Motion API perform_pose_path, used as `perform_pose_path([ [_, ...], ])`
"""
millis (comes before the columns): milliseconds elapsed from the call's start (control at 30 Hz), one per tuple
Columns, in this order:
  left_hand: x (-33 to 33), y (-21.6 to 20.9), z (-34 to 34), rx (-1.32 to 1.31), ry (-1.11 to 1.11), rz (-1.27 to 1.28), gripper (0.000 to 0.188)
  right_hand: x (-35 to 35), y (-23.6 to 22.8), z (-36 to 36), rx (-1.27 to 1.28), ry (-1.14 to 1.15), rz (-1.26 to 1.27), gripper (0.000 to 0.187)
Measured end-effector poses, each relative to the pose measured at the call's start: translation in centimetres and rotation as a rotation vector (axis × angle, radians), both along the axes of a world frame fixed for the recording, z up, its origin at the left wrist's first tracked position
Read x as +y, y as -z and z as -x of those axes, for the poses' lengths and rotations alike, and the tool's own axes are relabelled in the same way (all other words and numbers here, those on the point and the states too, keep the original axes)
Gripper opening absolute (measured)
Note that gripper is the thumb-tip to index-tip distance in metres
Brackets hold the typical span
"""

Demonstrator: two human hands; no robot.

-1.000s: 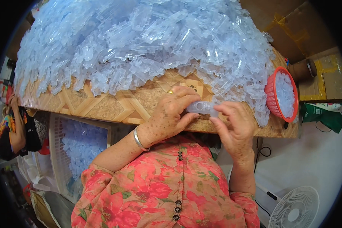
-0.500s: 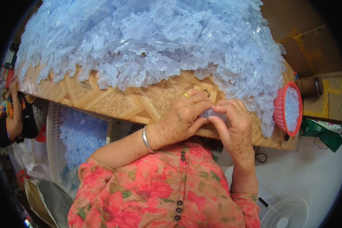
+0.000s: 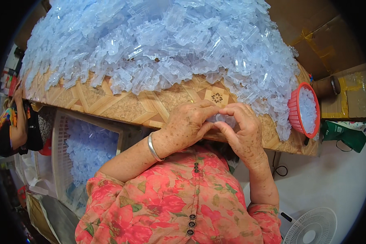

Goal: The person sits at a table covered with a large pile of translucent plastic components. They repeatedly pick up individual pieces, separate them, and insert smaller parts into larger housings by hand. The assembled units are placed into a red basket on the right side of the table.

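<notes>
At the table's near edge both my hands are closed on a small clear plastic piece, mostly hidden by the fingers. My left hand pinches its left side, the wrist wearing a silver bangle. From the other side my right hand grips it between thumb and fingers. Beyond them rises a large heap of clear bluish plastic pieces, flat and boxy in shape, spread over the wood-patterned table.
A red plastic basket of clear pieces stands at the table's right end. Below the table on the left is a pale crate full of pieces. A white fan sits lower right. Another person's arm shows far left.
The table and heap have shifted slightly left and up in the view. My hands keep the plastic piece between them, with the fingers slightly repositioned.
</notes>
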State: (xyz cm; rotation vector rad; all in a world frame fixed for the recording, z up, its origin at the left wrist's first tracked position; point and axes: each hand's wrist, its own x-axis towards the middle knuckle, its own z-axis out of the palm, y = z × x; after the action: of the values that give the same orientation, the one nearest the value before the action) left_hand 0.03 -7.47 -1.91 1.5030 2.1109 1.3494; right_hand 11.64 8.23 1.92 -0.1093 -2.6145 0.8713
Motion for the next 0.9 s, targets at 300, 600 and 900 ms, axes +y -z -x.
perform_pose_path([
  [300,-0.3,-0.1,0.1,-0.043,0.061,0.040,0.041,0.5,-1.7,-1.6,-0.335,0.203,0.061,0.034],
  [600,0.0,-1.6,-0.6,-0.733,0.081,0.153,0.033,1.4,-1.2,-0.6,-0.352,0.097,0.090,0.048],
  [900,0.2,-2.6,0.5,-1.110,0.044,0.332,0.036,2.6,-1.2,0.1,-0.784,0.046,0.832,0.056],
])
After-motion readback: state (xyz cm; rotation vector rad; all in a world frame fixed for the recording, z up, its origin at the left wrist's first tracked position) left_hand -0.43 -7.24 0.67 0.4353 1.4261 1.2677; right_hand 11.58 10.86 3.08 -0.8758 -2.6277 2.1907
